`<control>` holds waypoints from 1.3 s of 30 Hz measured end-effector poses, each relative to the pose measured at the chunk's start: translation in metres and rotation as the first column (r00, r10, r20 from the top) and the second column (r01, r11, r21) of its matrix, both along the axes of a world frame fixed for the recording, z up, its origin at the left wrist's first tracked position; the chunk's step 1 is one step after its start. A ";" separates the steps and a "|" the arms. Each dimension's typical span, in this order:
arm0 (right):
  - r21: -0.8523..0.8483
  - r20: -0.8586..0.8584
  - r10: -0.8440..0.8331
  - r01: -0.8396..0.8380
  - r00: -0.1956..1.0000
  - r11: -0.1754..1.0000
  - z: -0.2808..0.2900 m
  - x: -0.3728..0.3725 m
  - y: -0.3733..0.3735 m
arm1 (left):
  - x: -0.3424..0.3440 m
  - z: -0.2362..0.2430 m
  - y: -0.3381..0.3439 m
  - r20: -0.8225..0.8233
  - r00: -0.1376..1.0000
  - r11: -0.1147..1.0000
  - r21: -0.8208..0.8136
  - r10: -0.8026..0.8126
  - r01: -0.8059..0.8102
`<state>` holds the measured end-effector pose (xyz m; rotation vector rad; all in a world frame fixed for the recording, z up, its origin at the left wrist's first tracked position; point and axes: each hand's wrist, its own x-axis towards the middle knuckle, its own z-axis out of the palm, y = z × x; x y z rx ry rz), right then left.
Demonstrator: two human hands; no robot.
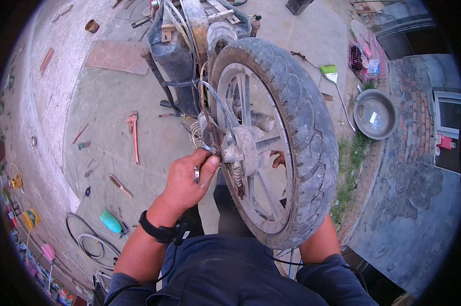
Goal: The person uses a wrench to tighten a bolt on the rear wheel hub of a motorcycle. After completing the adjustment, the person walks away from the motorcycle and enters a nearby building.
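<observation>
Cast spoked wheel (268, 145) upright before the torso, slightly right of centre, between both hands and close to the dark vehicle body (177, 69). Left forearm angled upward and inward from the lower left, with black wristband (159, 233) and trailing cord at the wrist. Left hand (189, 178) closed in a pinch: thumb pointing up toward the hub, forefinger bent beside it, remaining fingers curled, ring on one finger. Pinch located at the lower end of a rusted metal strip (216, 140), just left of the wheel hub (248, 148). Coil spring (237, 173) just right of the thumb; grey cable (217, 97) arched above the hub.

Right forearm raised from the lower right, passing behind the tire (312, 153). Right hand (278, 159) on the wheel's far side, bent fingers visible between spokes; palm hidden, grip impossible to tell.

On the ground at left: red pipe wrench (134, 137), wooden-handled brush (121, 186), teal bottle (110, 221). At right: green-headed broom (330, 75), round grey basin (363, 104).
</observation>
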<state>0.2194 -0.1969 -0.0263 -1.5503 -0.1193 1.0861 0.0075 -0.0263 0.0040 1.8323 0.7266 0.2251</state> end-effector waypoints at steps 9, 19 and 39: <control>-0.008 -0.004 0.005 -0.005 1.000 1.000 -0.001 0.004 0.002 | 0.000 -0.001 -0.001 -0.038 0.999 0.999 -0.040 0.004 -0.006; -0.015 -0.006 0.013 -0.013 1.000 1.000 -0.002 0.006 0.005 | 0.000 0.001 0.000 -0.052 0.999 0.999 -0.050 0.001 -0.003; -0.025 -0.015 0.015 -0.016 1.000 1.000 -0.005 0.006 0.008 | 0.001 0.002 0.001 -0.030 1.000 0.998 -0.064 0.002 -0.004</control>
